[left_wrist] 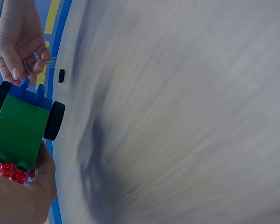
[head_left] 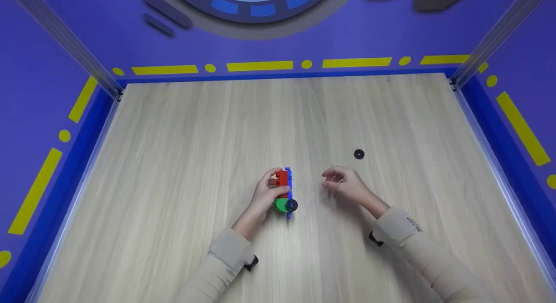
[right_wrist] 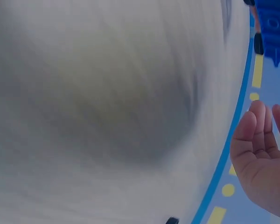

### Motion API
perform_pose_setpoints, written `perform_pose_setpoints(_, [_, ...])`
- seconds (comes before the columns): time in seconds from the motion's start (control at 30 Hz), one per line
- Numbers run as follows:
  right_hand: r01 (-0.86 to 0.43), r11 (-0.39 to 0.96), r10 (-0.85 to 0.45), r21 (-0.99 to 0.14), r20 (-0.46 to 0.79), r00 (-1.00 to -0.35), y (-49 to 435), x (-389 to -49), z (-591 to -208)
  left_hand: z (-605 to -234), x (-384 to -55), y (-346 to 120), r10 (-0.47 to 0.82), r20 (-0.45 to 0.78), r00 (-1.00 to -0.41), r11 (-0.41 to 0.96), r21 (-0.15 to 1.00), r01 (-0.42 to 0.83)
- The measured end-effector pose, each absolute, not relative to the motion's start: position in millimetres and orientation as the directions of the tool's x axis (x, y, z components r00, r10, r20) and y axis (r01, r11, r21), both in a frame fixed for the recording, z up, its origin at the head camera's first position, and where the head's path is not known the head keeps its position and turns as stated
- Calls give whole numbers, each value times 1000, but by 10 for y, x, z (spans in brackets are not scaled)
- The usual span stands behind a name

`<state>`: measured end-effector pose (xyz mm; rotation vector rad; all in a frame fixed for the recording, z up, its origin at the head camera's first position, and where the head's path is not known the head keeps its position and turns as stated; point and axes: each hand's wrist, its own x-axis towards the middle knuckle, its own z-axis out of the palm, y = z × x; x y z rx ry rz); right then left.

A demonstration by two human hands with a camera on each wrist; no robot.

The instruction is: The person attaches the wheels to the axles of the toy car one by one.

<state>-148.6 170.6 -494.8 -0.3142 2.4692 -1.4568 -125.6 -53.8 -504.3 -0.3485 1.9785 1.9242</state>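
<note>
My left hand (head_left: 262,196) grips a toy block car around its red bricks (head_left: 282,181), thumb lying across them toward the blue base (head_left: 290,185). The car is turned on its side, its blue base facing right. At its near end sits a rounded green brick (left_wrist: 21,122), and the left wrist view shows one black wheel (left_wrist: 54,120) on either side of it. Two blue hooks stick out from that end. To the right of the car, my right hand (head_left: 346,185) hovers with loosely bent fingers and nothing between them. Its palm (right_wrist: 266,175) shows in the right wrist view.
A loose black wheel (head_left: 359,154) lies on the wood-grain table (head_left: 195,133), just beyond my right hand. Blue-purple panels (head_left: 278,51) with yellow marks stand along the back and both sides of the table.
</note>
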Motion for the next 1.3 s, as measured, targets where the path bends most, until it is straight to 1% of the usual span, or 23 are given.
perform_pose_setpoints(0.13, [-31, 482, -284, -876, -123, -951, 1833, -1598, -5161, -5158, -1294, -545, 65, -422, -904, 35, 906, -421])
perform_pose_setpoints(0.2, [-9, 482, -269, -876, -138, -953, 1871, -1619, -5188, -5176, -1294, -543, 61, -417, -907, 37, 909, -415])
perform_pose_setpoints(0.37, [30, 473, -255, -880, -169, -952, 1937, -1645, -5203, -5182, -1292, -538, 56, -426, -903, 68, 904, -422])
perform_pose_setpoints(0.73, [127, 413, -241, -902, -243, -940, 2053, -1701, -5266, -5181, -1284, -537, 48, -433, -900, 79, 900, -429])
perform_pose_setpoints(0.97, [172, 416, -219, -893, -282, -934, 2143, -1750, -5305, -5185, -1284, -529, 38, -424, -905, 83, 904, -420])
perform_pose_setpoints(1.3, [214, 414, -117, -885, -284, -952, 2317, -1900, -5313, -5200, -1277, -542, 52, -420, -906, 94, 905, -414])
